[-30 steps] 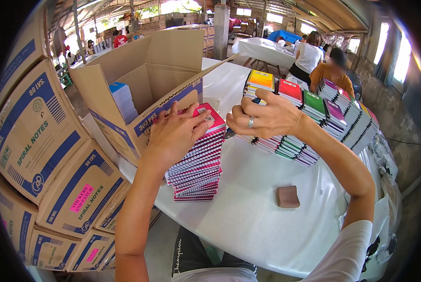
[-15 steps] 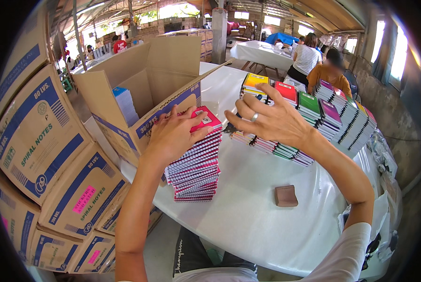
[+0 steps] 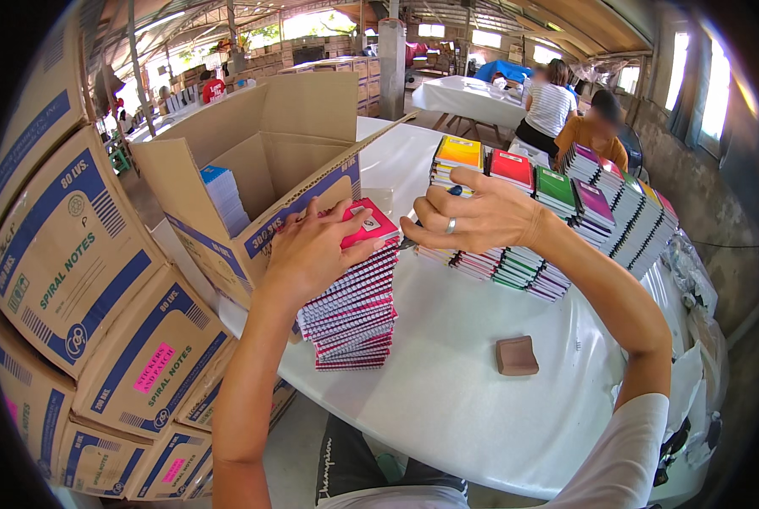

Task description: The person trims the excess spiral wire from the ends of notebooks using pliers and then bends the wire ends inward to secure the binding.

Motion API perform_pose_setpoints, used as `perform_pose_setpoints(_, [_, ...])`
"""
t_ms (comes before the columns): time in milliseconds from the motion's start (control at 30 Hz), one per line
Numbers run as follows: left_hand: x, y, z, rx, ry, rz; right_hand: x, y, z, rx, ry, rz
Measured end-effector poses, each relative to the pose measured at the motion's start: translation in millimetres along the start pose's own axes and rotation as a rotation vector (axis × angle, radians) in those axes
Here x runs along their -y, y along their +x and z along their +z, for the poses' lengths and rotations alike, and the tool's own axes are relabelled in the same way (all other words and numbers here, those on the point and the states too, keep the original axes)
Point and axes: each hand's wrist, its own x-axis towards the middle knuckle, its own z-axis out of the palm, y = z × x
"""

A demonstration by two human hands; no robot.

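Observation:
A tall stack of red spiral notebooks stands on the table, fanned slightly out of line. My left hand lies over its top with the fingers spread, touching the red top cover. Just right of the stack's top, my right hand is closed round a dark tool that looks like pliers. Only a blue handle end shows clearly above the fingers; the tool's dark tip near the notebooks' spiral edge is mostly hidden.
An open carton with blue-covered notebooks stands behind the stack. Multicoloured notebook piles fill the table's far right. A brown block lies on the white table. Closed cartons rise at left. A person sits beyond.
My right hand has shifted slightly left and turned, its fingers curling tighter round the tool. My left hand stays on the stack.

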Motion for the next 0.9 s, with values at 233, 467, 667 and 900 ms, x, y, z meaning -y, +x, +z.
perform_pose_setpoints(233, [-1.7, -2.3, -2.5, 0.005, 0.017, -0.058, 28.6, 39.4, -45.2, 0.477, 0.115, 0.239])
perform_pose_setpoints(467, [0.9, -0.6, 2.2, -0.006, 0.004, -0.005, -3.7, 15.6, -24.2, 0.196, 0.142, 0.089])
perform_pose_setpoints(667, [1.8, -0.7, 1.6, -0.030, -0.002, 0.041, -9.5, 10.8, -13.2, 0.113, -0.036, -0.038])
perform_pose_setpoints(900, [0.6, 2.1, 2.7, -0.018, -0.009, 0.015, 32.9, 32.1, -46.3, 0.524, 0.041, 0.316])
